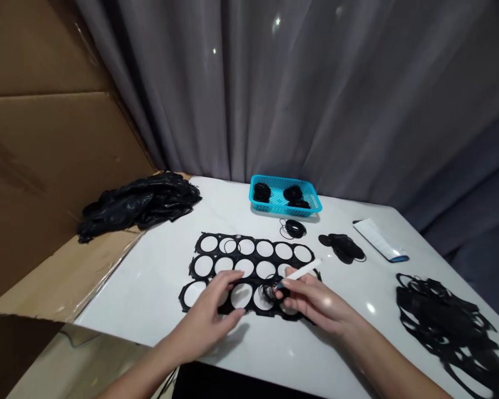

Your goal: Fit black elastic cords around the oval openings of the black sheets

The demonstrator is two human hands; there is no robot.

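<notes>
A black rubber-like sheet (255, 260) with rows of large round holes lies on the white table in front of me. My left hand (210, 307) is over its left part, thumb and fingers apart, holding nothing. In my right hand (311, 299) is a white pen-like tool (303, 269) with a dark blue tip end, slanting down to the left. Several thin black rings (268, 288) bunch at the tool's lower end, blurred, above the sheet's near row. Another thin ring (232, 246) lies across holes in the far row.
Behind the sheet stands a blue basket (285, 210) with bundles of black rings. Nearby are a ring coil (295, 228), black discs (344, 247) and a white packet (380, 239). Black scrap (444, 316) lies right; a black bag (141, 202) sits on cardboard (62, 271) left.
</notes>
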